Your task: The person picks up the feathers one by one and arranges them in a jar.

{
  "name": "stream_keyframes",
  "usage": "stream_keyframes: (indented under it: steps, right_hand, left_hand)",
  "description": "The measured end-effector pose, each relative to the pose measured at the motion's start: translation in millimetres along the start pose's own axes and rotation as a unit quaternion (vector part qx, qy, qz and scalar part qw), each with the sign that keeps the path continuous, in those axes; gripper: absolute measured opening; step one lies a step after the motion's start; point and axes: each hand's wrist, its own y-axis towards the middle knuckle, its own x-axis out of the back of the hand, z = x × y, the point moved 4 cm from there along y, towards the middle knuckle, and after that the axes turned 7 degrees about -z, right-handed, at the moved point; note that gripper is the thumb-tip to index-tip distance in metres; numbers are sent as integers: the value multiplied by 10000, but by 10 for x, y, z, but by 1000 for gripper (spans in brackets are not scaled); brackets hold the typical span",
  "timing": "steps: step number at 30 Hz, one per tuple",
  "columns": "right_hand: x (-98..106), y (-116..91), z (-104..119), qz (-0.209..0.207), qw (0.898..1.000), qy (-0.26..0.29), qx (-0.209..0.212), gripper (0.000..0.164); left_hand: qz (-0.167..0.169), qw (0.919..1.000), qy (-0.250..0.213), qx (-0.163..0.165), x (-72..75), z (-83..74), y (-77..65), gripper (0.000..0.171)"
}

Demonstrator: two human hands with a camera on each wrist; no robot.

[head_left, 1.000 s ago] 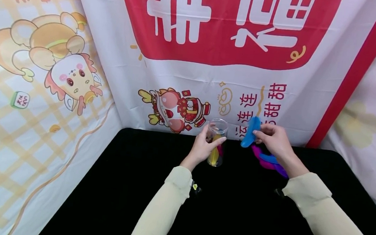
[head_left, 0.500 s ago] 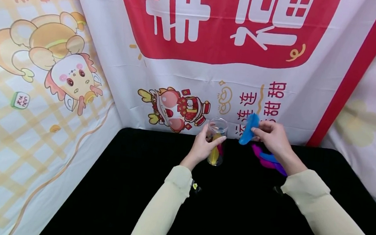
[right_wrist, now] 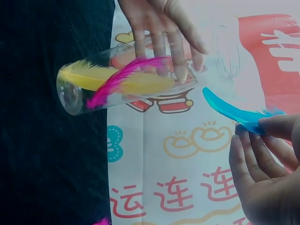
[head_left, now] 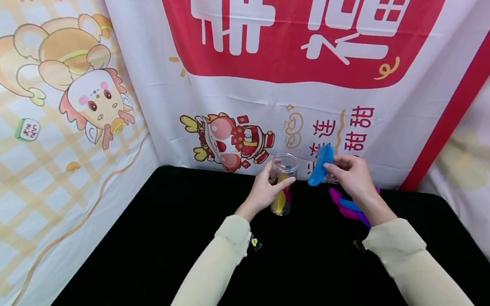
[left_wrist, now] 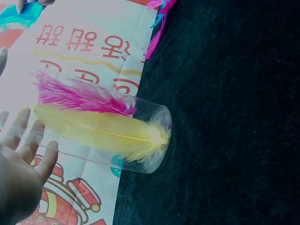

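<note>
My left hand (head_left: 265, 190) grips a clear, open-topped cylinder jar (head_left: 285, 164) that stands upright at the back of the table. Inside it are a yellow feather (left_wrist: 93, 126) and a magenta feather (left_wrist: 79, 96), both plain through the wall in the wrist views. To the right, my right hand (head_left: 353, 178) pinches a blue feather (right_wrist: 229, 104) between thumb and fingers. That feather is held in the air beside the jar's mouth, apart from it. Below my right hand a small pile of magenta, blue and purple feathers (head_left: 347, 208) lies on the table, partly hidden by the wrist.
The table (head_left: 165, 262) has a black cloth. Right behind the jar hangs a white and red printed banner (head_left: 249, 100). Another printed cloth (head_left: 52, 155) runs along the left side, and a pale one (head_left: 474, 183) stands on the right.
My right hand has moved slightly left and up with the blue feather, closer to the jar. The left hand and the jar have stayed in place.
</note>
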Motion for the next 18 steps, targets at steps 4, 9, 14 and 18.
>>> stream_keyframes:
  steps: [4, 9, 14, 18]
  right_hand:
    - [-23, 8, 34, 14, 9999, 107, 41, 32]
    - [-48, -4, 57, -77, 9995, 103, 298, 33]
    - [-67, 9, 69, -188, 9985, 152, 497, 31]
    - [-71, 5, 114, -257, 9981, 227, 502, 30]
  left_hand:
    - [0, 10000, 23, 17, 1, 10, 3, 54]
    - [2, 10000, 36, 47, -3, 9, 4, 54]
    - [-6, 10000, 45, 23, -2, 12, 4, 55]
    - [-12, 10000, 56, -5, -1, 14, 2, 59]
